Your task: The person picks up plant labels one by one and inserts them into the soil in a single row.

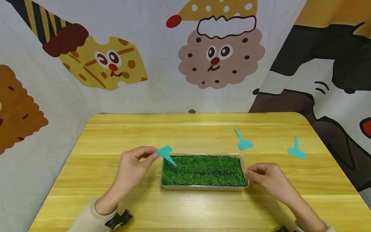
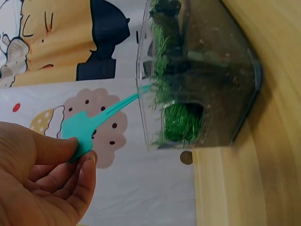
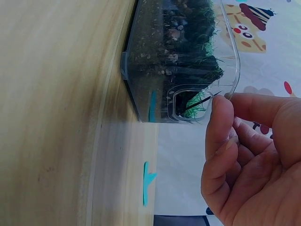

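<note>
Even, bright light leaves a pale glare on the tabletop (image 1: 200, 210), while both wrist views look softer.

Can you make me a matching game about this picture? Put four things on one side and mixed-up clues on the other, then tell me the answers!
Things:
1. Left grip
2. Grass
3. Right grip
4. Wooden table

Clues:
A. Green, inside the clear tub
B. At the rim on the tub's right end
C. Underneath the tub
D. Pinching a turquoise tag

Right pairs: 1-D, 2-A, 3-B, 4-C
</note>
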`<state>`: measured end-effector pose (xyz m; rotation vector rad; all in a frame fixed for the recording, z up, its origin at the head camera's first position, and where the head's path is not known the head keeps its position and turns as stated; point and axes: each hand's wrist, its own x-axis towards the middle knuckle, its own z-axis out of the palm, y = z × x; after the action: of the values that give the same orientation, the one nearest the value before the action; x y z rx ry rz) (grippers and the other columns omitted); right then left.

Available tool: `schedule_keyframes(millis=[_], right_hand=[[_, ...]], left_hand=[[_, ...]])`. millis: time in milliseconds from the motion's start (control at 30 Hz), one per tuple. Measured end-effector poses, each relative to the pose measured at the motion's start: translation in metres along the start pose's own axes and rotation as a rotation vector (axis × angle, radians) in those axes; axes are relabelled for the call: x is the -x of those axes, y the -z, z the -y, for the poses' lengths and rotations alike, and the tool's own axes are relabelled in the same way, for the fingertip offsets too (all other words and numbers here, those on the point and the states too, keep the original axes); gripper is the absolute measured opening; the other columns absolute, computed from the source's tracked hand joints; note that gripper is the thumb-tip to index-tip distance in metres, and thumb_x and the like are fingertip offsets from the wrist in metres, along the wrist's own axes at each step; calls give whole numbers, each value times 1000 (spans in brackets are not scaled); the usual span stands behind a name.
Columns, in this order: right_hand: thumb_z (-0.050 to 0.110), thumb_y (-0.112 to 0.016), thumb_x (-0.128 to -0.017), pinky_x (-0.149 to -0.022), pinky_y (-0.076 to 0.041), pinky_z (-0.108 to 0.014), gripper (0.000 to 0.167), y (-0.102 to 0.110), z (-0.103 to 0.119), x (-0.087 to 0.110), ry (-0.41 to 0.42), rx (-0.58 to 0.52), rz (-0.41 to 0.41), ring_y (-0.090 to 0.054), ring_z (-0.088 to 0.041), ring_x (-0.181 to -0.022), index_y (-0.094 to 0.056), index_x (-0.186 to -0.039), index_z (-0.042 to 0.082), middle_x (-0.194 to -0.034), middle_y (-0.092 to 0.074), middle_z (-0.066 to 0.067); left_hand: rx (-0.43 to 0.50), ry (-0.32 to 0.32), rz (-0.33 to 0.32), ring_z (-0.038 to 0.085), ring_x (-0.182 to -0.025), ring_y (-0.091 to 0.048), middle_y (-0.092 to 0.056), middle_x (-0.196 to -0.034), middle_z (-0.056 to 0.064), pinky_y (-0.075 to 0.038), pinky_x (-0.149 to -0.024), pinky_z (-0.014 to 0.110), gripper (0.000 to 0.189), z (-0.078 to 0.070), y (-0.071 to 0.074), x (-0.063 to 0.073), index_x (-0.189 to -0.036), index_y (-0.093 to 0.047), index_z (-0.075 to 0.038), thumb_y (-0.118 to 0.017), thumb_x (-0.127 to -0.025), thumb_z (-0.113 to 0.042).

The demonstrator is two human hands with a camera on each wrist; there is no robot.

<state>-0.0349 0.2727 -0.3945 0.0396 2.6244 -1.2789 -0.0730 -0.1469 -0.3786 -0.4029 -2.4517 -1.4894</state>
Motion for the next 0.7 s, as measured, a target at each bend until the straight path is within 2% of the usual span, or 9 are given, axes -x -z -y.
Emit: schedule_keyframes(millis=[333, 533, 700], right_hand=[[20, -73, -100, -49, -38, -25, 14, -1, -1, 1, -6, -1, -4, -59, -19, -63, -80, -100, 7, -70, -66, -4], [20, -73, -100, -49, -38, -25, 14, -1, -1, 0, -1, -2, -3, -58, -18, -62, -80, -101, 7, -71, -67, -4], [19, -73, -100, -50, -38, -25, 14, -1, -1, 0, 4, -6, -5, -57, -17, -62, -80, -101, 7, -70, -66, -4]], left_hand=[[7, -55, 59, 11, -81, -68, -77, -91, -4, -58, -72, 26, 16, 3, -14, 1, -100, -82, -7, -78, -90, 5], [-13, -107, 86, 10, -80, -67, -77, -90, -3, -59, -71, 29, 20, 5, -17, 1, -99, -81, -5, -78, -88, 10], [-48, -157, 115, 9, -78, -67, -76, -89, 1, -60, -70, 26, 20, 7, -18, 0, -100, -80, -1, -78, -85, 13]])
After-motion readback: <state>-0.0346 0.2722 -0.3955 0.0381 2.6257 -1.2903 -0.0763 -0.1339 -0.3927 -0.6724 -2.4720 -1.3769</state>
